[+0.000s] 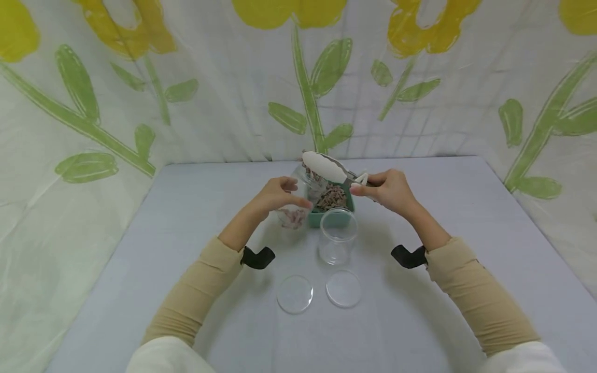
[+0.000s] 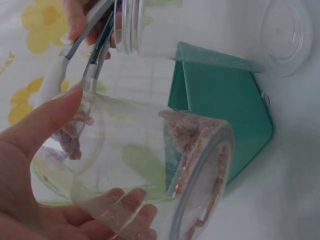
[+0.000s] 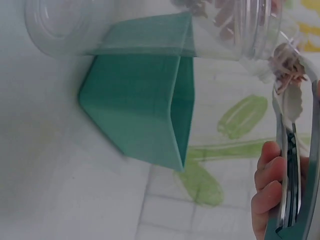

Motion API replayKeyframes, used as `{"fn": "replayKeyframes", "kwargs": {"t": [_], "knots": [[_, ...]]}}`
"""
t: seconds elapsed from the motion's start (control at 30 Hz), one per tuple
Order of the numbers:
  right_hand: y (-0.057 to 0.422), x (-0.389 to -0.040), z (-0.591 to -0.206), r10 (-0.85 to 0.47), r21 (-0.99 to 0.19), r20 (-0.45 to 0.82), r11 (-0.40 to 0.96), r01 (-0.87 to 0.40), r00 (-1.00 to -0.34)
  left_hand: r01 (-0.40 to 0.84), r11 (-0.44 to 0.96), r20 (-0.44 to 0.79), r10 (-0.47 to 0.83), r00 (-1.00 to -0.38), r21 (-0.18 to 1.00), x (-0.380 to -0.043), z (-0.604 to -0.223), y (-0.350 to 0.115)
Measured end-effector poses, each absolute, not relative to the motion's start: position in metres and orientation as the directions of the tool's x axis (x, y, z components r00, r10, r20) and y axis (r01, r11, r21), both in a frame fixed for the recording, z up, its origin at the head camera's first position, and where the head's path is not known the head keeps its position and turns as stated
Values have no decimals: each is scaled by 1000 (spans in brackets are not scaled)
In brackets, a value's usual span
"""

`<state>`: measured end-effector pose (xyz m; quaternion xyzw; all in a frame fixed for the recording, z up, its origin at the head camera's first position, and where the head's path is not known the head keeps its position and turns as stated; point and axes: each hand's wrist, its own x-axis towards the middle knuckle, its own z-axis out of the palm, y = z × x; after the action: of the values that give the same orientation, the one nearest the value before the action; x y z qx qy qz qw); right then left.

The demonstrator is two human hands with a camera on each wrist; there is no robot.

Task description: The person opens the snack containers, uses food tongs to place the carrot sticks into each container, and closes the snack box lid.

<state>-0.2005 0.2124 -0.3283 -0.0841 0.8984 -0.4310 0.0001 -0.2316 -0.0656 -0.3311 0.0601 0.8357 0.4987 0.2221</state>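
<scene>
tongs (image 1: 328, 168) slant leftward toward the tilted jar (image 2: 135, 145).

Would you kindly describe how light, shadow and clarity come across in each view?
Head: diffuse light, a soft shadow beside the right sleeve on the table, a glint on the left lid; left wrist: muted, low contrast, faint highlights on the held jar; right wrist: muted too, the green container showing hazily through the standing jar.

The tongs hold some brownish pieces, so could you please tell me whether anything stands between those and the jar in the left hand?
Nothing visible does: the tongs have the pieces right at the open mouth of the jar.
</scene>
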Motion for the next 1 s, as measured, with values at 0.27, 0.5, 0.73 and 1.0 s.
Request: {"fn": "replayKeyframes", "kwargs": {"t": [0.27, 0.5, 0.73, 1.0], "knots": [[215, -199, -336, -174, -749, 93, 636, -184, -980, -140, 429, -282, 288, -915, 892, -230, -334, -68], [218, -193, -328, -251, -654, 61, 722, -229, -966, -66, 446, -212, 287, -934, 893, -228, -338, -70], [219, -190, -308, -371, -438, 70, 822, -363, -926, 40, 487, -142, 332, -933, 872, -224, -345, -73], [218, -190, -303, -356, -503, 77, 793, -345, -931, -48, 310, -144, 294, -945, 950, -221, -365, -82]]}}
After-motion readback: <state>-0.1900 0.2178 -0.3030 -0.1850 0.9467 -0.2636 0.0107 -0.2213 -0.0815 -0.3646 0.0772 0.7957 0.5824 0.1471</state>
